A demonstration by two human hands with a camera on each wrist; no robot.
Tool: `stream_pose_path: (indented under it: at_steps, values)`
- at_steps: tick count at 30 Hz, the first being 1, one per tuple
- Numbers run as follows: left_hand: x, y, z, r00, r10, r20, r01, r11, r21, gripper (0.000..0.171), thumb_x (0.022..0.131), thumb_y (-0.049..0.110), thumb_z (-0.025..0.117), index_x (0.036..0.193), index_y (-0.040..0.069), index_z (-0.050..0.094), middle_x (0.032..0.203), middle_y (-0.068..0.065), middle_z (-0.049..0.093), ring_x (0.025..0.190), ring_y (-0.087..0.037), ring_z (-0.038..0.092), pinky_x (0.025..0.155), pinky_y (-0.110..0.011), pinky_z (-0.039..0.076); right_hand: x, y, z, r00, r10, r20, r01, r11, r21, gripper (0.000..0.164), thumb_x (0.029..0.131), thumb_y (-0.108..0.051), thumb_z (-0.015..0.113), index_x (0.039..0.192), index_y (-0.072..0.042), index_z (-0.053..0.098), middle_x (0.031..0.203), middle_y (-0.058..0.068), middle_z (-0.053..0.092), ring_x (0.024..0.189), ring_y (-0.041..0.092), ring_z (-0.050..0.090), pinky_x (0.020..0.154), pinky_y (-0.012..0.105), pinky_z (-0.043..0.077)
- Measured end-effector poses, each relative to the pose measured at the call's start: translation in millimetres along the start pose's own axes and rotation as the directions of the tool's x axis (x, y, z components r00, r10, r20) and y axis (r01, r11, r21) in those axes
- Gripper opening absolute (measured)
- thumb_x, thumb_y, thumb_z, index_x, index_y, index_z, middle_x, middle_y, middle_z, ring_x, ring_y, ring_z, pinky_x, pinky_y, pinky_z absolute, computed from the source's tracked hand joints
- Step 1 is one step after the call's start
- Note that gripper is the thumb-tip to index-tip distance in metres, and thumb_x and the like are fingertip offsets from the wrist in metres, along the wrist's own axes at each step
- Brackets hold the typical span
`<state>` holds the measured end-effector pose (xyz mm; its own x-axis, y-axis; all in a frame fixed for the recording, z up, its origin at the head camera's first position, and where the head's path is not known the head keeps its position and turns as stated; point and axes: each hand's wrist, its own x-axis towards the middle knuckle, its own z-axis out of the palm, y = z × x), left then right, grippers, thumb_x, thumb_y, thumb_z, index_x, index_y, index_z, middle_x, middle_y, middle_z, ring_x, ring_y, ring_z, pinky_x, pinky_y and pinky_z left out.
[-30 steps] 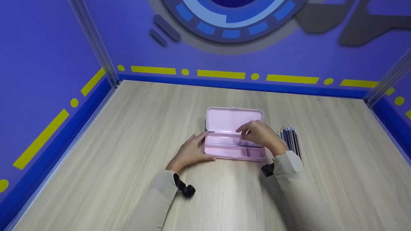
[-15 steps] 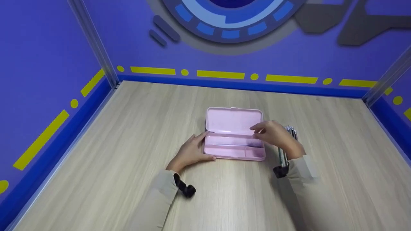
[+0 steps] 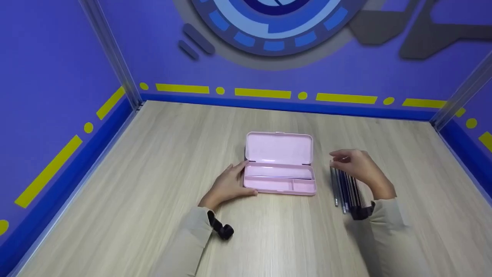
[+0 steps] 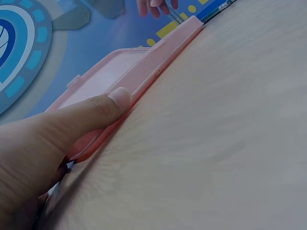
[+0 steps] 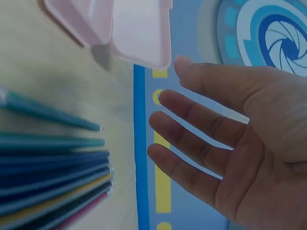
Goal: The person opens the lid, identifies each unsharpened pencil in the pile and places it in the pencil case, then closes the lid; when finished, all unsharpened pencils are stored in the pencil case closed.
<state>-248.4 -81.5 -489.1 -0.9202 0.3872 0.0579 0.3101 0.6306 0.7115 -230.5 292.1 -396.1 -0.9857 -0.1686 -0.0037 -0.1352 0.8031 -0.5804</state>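
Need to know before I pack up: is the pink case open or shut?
Open: the pink case has its lid swung back, and the head view shows into its compartments.

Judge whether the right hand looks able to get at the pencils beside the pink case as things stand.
Yes, most likely: the right hand appears empty and is by the pencils' far ends, with nothing visible in between. The pink case sits to one side.

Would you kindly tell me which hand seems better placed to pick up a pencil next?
Probably the right hand: it hovers by the far ends of the pencils and holds nothing. The left hand is farther off, gripping the left side of the open pink case.
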Motion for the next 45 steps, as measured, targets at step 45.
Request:
stream_pose_path:
  at_steps: [45]
  values:
    - [1.2,-0.8,0.7,1.0,0.014,-0.015,-0.014,1.0,0.004,0.101,0.062,0.054,0.085,0.147,0.024,0.039,0.151,-0.003,0.041,0.141,-0.044,0.027,0.117,-0.056,0.024,-26.4,66.1,-2.1,0.952,0.261,0.16,-0.281,0.953,0.115,0.051,0.086,-0.004,0.062,0.127,0.022,0.045,0.09,0.023,0.068,0.067,0.014,0.066,0.061,0.029,0.059]
